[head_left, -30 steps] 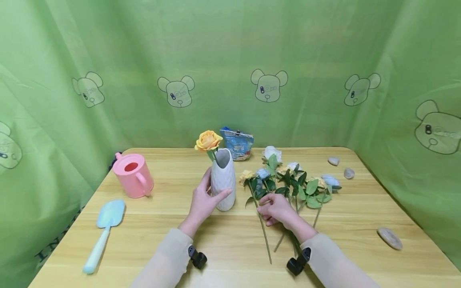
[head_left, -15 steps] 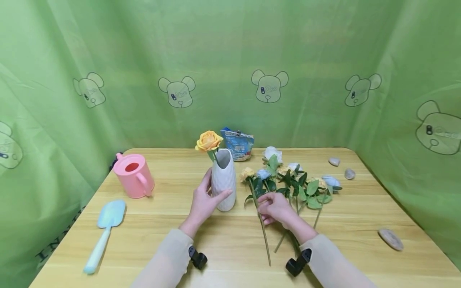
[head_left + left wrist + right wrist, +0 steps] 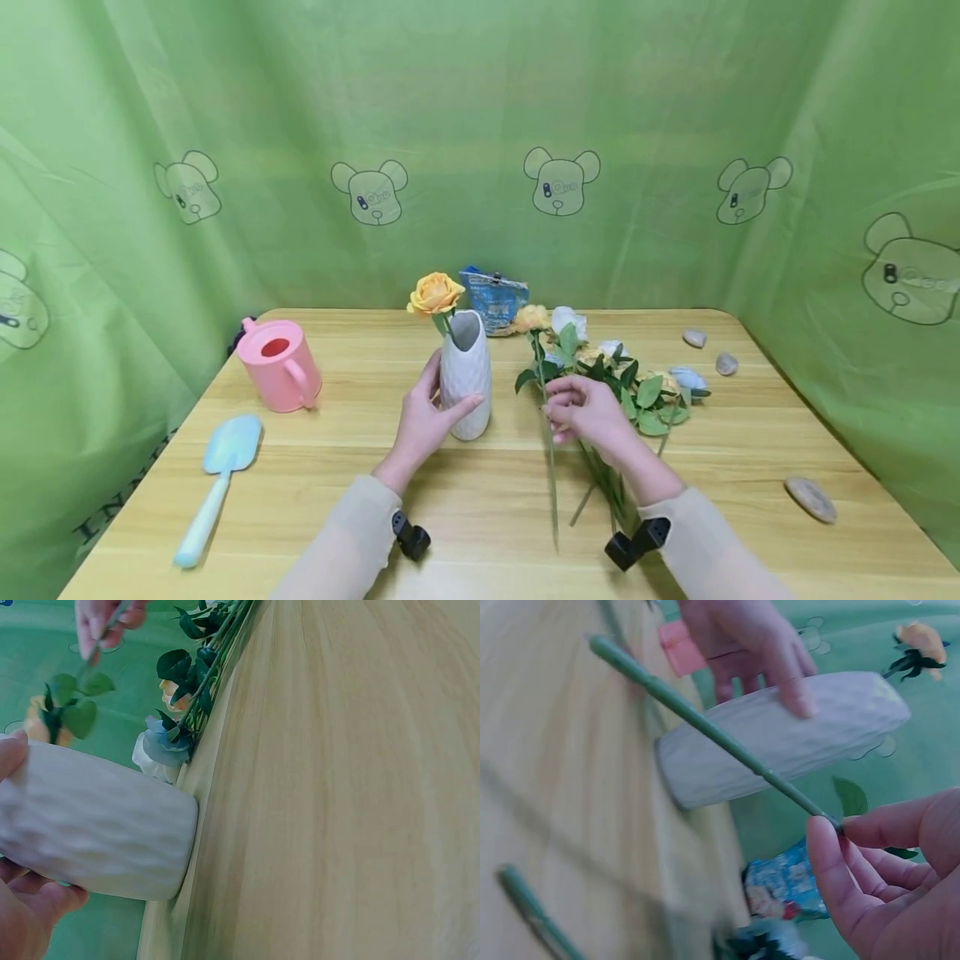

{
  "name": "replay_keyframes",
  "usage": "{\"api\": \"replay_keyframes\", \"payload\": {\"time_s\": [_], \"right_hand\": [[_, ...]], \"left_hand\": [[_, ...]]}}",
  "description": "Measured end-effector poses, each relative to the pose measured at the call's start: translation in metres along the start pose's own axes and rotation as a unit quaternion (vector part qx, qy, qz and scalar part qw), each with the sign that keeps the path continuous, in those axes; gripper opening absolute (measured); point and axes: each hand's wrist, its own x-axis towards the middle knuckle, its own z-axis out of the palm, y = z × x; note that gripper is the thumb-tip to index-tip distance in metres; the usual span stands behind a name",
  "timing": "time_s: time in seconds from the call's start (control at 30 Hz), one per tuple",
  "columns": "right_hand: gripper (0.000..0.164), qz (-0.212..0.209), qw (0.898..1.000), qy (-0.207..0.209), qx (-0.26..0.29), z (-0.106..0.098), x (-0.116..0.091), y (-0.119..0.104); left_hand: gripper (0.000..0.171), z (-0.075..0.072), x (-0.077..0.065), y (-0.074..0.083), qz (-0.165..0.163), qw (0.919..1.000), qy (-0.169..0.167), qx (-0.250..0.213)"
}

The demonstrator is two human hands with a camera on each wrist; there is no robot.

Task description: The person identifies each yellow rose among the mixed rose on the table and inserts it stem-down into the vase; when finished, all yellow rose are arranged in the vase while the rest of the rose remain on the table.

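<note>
A white textured vase stands upright on the table, holding one orange-yellow rose. My left hand grips the vase from its left side, thumb across the front. In the right wrist view, my right hand pinches the green stem of another yellow rose between thumb and fingertips. That rose is raised to the right of the vase, bloom up and stem pointing down. Beneath and behind the hand lies a bunch of roses in white, blue and yellow.
A pink watering can and a light blue trowel are on the left. Behind the vase sits a blue bag. Several stones lie at the right, including a flat oval stone. Green curtain surrounds the table.
My right hand has lifted the yellow rose off the table, its bloom moving up and slightly right. My left hand and the vase have stayed in place.
</note>
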Motion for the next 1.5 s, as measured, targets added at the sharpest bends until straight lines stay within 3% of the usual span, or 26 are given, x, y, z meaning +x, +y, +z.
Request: {"api": "replay_keyframes", "payload": {"time_s": [0.3,0.5,0.67,0.83,1.1,1.23,1.5], "right_hand": [[0.041,-0.057,0.998,0.012,0.016,-0.006,-0.002,-0.029],[0.041,-0.130,0.990,0.029,0.039,-0.007,0.001,-0.066],[0.036,-0.209,0.973,0.059,0.073,-0.003,0.006,-0.106],[0.031,-0.261,0.952,0.101,0.127,0.006,0.017,-0.142],[0.030,-0.319,0.928,0.136,0.139,0.025,0.043,-0.168],[0.029,-0.321,0.929,0.137,0.126,0.035,0.055,-0.165],[0.032,-0.277,0.954,0.092,0.067,0.050,0.070,-0.140]], "left_hand": [[0.078,0.000,0.000,-0.001,-0.002,1.0000,-0.002,0.001],[0.076,0.001,0.000,-0.001,0.000,1.0000,0.000,0.001],[0.077,0.000,0.000,-0.001,-0.001,1.0000,0.000,-0.002],[0.078,0.000,0.002,-0.007,0.006,1.0000,0.003,-0.003],[0.082,0.004,0.007,-0.038,0.000,0.9999,0.010,-0.003],[0.081,0.005,0.008,-0.039,0.006,0.9998,0.011,-0.013],[0.077,0.001,0.001,-0.004,-0.003,0.9999,0.003,-0.013]]}}
